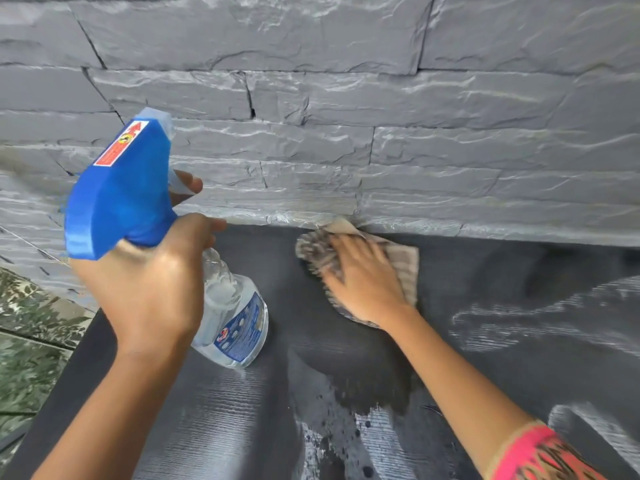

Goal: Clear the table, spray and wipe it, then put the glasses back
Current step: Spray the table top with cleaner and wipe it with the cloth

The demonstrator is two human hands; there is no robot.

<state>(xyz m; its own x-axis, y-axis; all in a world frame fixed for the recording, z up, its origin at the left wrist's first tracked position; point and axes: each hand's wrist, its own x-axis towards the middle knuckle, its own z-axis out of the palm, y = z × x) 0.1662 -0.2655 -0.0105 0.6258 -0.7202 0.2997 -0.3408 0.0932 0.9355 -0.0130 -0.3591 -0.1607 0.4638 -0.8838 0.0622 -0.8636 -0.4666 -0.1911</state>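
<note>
Midway through the cleaning, seen from a head camera looking down at a dark table (519, 341) that stands against a grey stone wall (346, 98).

The person's left hand (152, 289) holds a spray bottle (235, 317) above the near left part of the table. Its fingers are curled round the neck under the blue spray head, and one fingertip shows in front of the trigger. The bottle is clear, tilted, and looks partly full.

The right hand (363, 282) presses a striped cloth (405, 261) onto the table at its far edge, where the top meets the wall. The fingers lie flat and close together on the cloth, not gripping it. A pink patterned sleeve (540, 455) shows at the lower right.

No glasses or other items appear on the visible part of the table, so clearing looks done. Darker wet patches and scattered droplets in the middle and near the front suggest spraying has happened there. Pale streaks to the right and front may be glare or parts not yet wiped; which cannot be told.

Wiping is in hand at the back edge. What seems left is finishing the wipe across the rest of the top, setting down bottle and cloth, and bringing the glasses back. The glasses are out of view.
</note>
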